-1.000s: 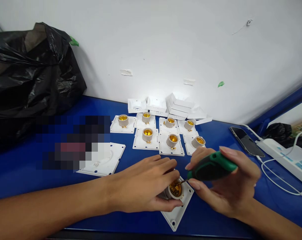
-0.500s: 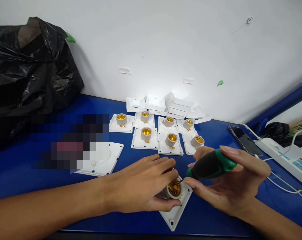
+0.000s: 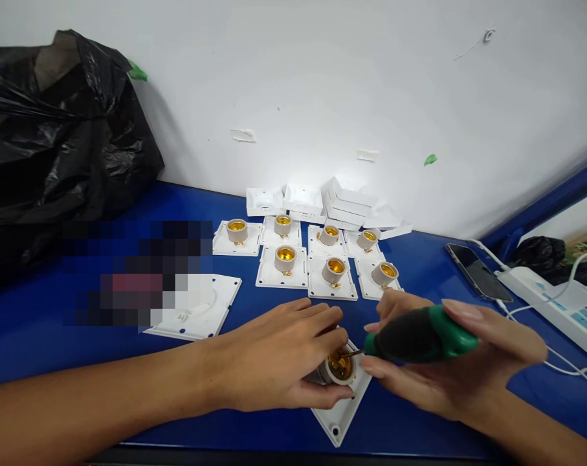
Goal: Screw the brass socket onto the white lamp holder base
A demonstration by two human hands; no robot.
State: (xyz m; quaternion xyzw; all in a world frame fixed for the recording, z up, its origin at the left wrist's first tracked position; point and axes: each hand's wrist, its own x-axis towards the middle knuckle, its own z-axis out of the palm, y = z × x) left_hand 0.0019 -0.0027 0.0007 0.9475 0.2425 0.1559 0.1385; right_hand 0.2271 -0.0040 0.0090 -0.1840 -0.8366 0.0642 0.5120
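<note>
The left hand [image 3: 293, 359] is wrapped around a round lamp socket [image 3: 340, 372], with the thumb on one side and the fingers on the other. The socket is at the near side of the blue desk [image 3: 235, 433], on a white plate [image 3: 336, 417] turned so one corner points to the person. The right hand [image 3: 461, 382] is closed around a green and black screwdriver [image 3: 419, 336], and its thin metal rod goes into the socket. I can't tell if the tip sits on a screw.

So this one looks about halfway done, I think. Past the hands, seven more sockets [image 3: 285, 259] sit on their own white plates, and those look finished with this step. Over to the left is a spare plate [image 3: 208, 317] with no socket that I can see, but part is blurred. It may be left to do. White boxes [image 3: 351, 202] lie by the wall, with no sockets showing.
</note>
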